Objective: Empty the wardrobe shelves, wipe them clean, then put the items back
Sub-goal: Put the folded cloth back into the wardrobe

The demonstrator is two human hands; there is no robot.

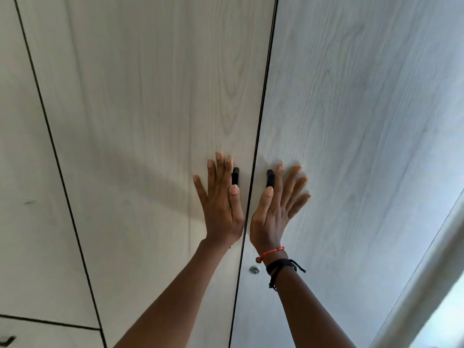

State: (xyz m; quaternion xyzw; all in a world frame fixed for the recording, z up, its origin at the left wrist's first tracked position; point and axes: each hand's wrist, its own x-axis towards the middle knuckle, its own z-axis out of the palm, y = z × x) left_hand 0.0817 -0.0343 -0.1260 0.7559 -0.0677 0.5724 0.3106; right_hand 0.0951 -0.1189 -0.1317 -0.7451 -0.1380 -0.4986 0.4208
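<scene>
Pale wood-grain wardrobe (140, 101) fills the view, seen from below, both doors shut with 1 thin dark seam running between them; the shelves are hidden behind the doors. Left door (175, 71) is sharp, right door (351, 96) is greyer and motion-blurred. 2 short black handles sit on either side of the seam: left handle (235, 175) and right handle (270, 177). Left hand (221, 199) lies flat at the left door, fingers straight and slightly spread, index finger just beside the left handle, thumb tip overlapping its lower end; it holds nothing. Right hand (273, 209) mirrors it on the right door, fingers straight and fanned out, thumb tip at the base of the right handle, nothing held. Cannot tell if the palms actually press the panels. Right wrist wears a red string bracelet (270, 252) and black cord bracelets (282, 267). Round metal keyhole lock (254, 270) is on the right door, just beside the seam, below the hands. Lower left corner shows a separate panel (37, 332) with 1 dark hook-shaped pull (7, 339).
</scene>
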